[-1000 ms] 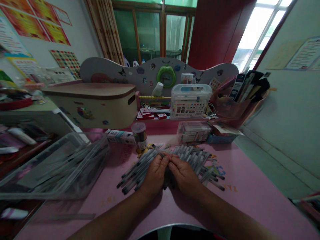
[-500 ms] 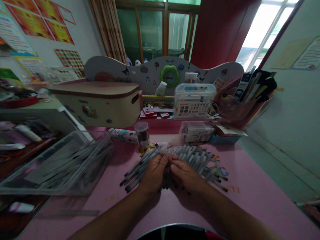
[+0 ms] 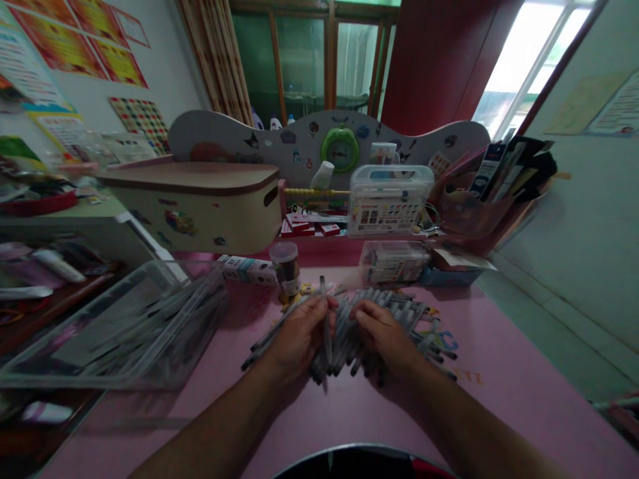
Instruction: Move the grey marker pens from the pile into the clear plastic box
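A heap of several grey pens [image 3: 399,313] lies on the pink desk [image 3: 499,392] in front of me. Both my hands are closed round a bundle of these pens [image 3: 335,342], lifted a little and tilted toward me. My left hand [image 3: 294,336] grips the bundle from the left, thumb on top. My right hand [image 3: 382,336] holds it from the right. More pens stick out under my left hand to the left.
A clear plastic tray [image 3: 124,326] with pens in it sits at the left. Behind the heap stand a small jar [image 3: 284,266], a carton [image 3: 244,268], clear marker cases [image 3: 389,199], a cream storage box [image 3: 200,203] and a holder of stationery [image 3: 494,193].
My hands have drawn a bundle of pens together and raised it off the desk; before, they rested on the heap pinching one pen between them.
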A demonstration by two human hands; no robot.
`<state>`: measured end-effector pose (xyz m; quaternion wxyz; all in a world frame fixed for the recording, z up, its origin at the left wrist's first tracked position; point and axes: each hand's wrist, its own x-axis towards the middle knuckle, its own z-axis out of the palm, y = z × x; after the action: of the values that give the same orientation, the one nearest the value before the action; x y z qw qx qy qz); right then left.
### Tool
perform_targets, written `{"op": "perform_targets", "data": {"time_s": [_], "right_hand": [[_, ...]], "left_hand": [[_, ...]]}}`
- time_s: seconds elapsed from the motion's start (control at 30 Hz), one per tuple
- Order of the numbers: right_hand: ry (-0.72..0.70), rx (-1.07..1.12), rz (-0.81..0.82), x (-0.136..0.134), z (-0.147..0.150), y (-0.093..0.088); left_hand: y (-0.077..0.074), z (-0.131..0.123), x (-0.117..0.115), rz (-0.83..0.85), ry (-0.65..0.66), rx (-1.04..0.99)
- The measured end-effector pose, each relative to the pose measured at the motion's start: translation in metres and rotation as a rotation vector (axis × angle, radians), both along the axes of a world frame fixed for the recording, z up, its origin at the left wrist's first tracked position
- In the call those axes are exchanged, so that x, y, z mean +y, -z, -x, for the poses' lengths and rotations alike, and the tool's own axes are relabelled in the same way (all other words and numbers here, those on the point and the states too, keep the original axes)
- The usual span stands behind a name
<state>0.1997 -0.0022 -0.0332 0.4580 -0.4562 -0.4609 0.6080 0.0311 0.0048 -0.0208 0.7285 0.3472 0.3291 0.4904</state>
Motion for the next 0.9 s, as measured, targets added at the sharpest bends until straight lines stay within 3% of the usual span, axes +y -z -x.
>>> {"op": "perform_targets", "data": {"time_s": [0.13, 0.3, 0.43, 0.53, 0.73, 0.9], "right_hand": [[0.054, 0.082, 0.076, 0.001, -0.003, -0.004], [-0.02, 0.066, 0.079, 0.001, -0.005, -0.004], [-0.044, 0.01, 0.027, -0.001, -0.004, -0.004], [-0.028, 0.049, 0.08, -0.001, -0.003, -0.004], [0.048, 0.153, 0.173, 0.002, -0.003, 0.0], [0.035, 0.124, 0.097, -0.001, 0.002, 0.003]], "left_hand": [[0.002, 0.004, -0.004, 0.06, 0.27, -0.031], [0.005, 0.008, -0.005, 0.094, 0.394, -0.104], [0.007, 0.007, -0.003, 0.123, 0.361, -0.126], [0.007, 0.005, -0.005, 0.158, 0.308, -0.144], [0.003, -0.002, -0.008, 0.109, 0.13, -0.097], [0.007, -0.008, -0.005, 0.073, -0.032, -0.056]]}}
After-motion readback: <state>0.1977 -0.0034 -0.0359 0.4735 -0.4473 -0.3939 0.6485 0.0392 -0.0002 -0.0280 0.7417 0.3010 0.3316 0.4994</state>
